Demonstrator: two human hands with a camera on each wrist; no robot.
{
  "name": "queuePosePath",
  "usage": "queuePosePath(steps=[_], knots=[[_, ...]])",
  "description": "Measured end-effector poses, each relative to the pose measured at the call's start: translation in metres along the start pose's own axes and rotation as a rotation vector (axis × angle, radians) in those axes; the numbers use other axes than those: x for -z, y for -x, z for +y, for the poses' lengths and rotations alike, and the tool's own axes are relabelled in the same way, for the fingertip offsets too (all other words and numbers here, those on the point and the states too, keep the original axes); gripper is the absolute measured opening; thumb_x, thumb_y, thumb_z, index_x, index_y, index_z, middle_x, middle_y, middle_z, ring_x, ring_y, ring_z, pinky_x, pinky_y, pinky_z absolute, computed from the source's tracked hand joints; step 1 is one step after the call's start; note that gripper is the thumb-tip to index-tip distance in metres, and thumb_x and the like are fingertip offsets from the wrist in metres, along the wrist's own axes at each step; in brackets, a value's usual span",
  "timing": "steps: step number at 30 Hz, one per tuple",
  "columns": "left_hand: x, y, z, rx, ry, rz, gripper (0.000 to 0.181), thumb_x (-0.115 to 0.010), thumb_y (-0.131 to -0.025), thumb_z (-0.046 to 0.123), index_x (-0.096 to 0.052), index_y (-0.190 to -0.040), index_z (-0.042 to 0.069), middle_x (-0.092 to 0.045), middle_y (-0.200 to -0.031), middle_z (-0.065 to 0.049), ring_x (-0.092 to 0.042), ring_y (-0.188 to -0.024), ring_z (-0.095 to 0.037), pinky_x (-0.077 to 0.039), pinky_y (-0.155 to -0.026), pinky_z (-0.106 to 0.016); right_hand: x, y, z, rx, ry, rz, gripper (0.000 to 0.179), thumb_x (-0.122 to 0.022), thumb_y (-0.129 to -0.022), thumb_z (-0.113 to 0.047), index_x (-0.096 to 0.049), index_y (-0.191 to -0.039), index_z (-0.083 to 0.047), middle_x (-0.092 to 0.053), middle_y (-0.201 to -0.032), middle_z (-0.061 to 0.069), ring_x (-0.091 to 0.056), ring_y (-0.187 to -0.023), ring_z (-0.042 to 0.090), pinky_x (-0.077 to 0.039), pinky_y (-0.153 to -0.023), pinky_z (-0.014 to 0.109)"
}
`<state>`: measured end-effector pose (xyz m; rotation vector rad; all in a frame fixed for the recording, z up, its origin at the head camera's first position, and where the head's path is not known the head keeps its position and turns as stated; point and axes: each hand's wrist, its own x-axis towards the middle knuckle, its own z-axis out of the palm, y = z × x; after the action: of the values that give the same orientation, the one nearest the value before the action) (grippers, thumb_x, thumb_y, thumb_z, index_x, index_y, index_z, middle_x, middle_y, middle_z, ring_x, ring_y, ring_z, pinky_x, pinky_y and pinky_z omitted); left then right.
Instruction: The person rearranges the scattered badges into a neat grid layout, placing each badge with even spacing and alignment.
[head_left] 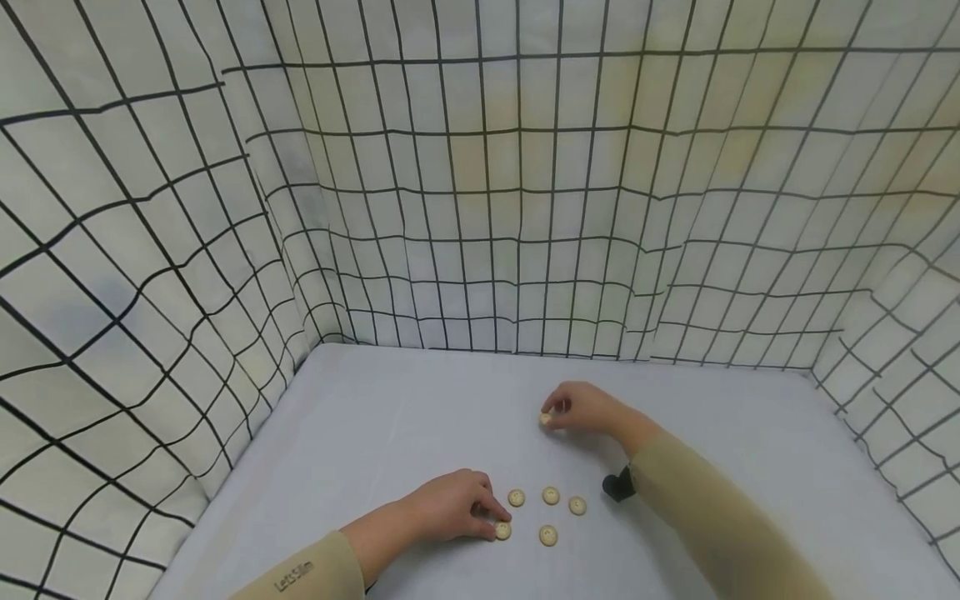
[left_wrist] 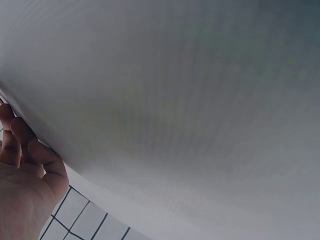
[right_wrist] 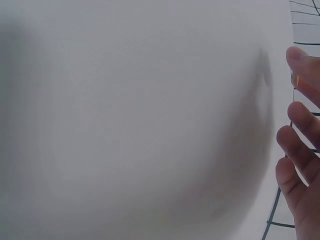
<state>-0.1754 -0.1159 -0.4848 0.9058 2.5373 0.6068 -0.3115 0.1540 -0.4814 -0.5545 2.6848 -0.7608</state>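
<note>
Clock positions taken from the centre of the head view. Found a smooth white bench (head_left: 405,417) spreading from 4 round to 8 o'clock, softly shadowed beneath both arms. Found pale walls drawn over with black grid lines: left wall (head_left: 112,275) at 9, back wall (head_left: 536,283) at 12, right wall (head_left: 930,317) at 3. Noted faint yellow and blue patches on the walls, and lines wavering in places.

Located left hand (head_left: 459,505) at 6 o'clock, on the bench, with grip pinched on a pale round button (head_left: 502,531). Located right hand (head_left: 588,408) between 4 and 5, with grip pinched on another button (head_left: 546,419), nearer the back wall. Counted four loose buttons (head_left: 548,535) at 5 o'clock, lying apart on the bench, just beside the left hand.

Recorded tan left sleeve (head_left: 300,575) with dark lettering at 7, right sleeve (head_left: 720,517) at 4, and black object (head_left: 618,483) by its cuff. Recorded bench surface, blurred, filling most of both wrist views, with grid at 7 in the left.
</note>
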Motion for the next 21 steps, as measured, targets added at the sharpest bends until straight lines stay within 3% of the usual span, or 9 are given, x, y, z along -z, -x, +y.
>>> queuePosePath(steps=[10, 21], knots=[[-0.001, -0.001, -0.001, -0.011, -0.002, 0.006, 0.025, -0.080, -0.083, 0.035, -0.078, -0.108, 0.035, -0.056, -0.089, 0.022, -0.045, -0.074, 0.001, -0.040, -0.066, -0.019, -0.006, -0.023, -0.004, -0.028, 0.006, 0.038, 0.021, -0.080, -0.081, -0.032, -0.074, -0.100, -0.026, -0.061, -0.093, -0.005, -0.054, -0.088, 0.014, -0.046, -0.082, 0.036], [0.000, 0.002, 0.001, -0.010, 0.012, 0.001, 0.025, -0.080, -0.083, 0.033, -0.078, -0.108, 0.033, -0.056, -0.089, 0.021, -0.045, -0.074, 0.001, -0.040, -0.066, -0.019, -0.015, -0.034, -0.026, -0.051, 0.019, 0.047, 0.023, -0.080, -0.083, -0.028, -0.074, -0.104, -0.022, -0.061, -0.097, -0.003, -0.055, -0.091, 0.016, -0.046, -0.085, 0.038]])
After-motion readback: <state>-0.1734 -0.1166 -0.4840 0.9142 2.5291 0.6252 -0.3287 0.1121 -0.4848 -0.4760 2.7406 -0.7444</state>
